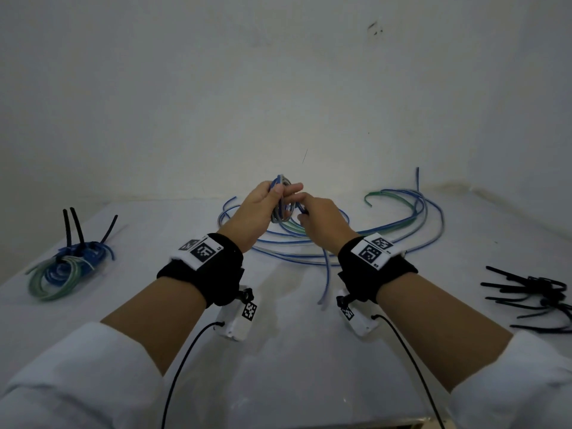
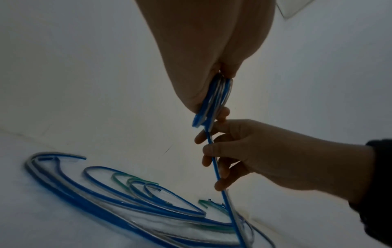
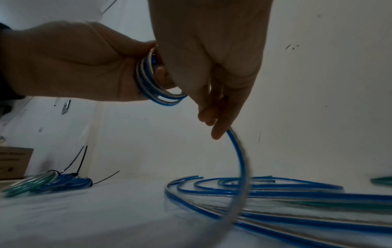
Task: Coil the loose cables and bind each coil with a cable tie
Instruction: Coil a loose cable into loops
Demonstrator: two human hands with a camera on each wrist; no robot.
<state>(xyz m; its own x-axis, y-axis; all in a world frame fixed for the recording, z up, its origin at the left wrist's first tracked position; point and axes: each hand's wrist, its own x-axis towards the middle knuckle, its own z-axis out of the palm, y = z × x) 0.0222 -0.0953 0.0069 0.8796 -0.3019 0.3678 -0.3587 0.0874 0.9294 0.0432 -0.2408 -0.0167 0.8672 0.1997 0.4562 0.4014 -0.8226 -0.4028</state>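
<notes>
My left hand (image 1: 266,201) holds a small coil (image 1: 283,202) of blue-and-clear cable above the table, thumb pressed on its top. The coil (image 3: 152,83) sits in the left palm. My right hand (image 1: 312,212) grips the free strand (image 2: 214,161) of the same cable just beside the coil, fingers curled round it. The strand (image 3: 239,161) hangs down to the table. Loose blue and green cables (image 1: 402,224) lie spread behind and to the right of both hands. Black cable ties (image 1: 532,295) lie at the far right.
Bound coils (image 1: 65,267) of blue and green cable with black tie tails standing up lie at the left of the white table (image 1: 278,351). A cardboard box (image 3: 15,162) stands beyond them. A white wall rises close behind.
</notes>
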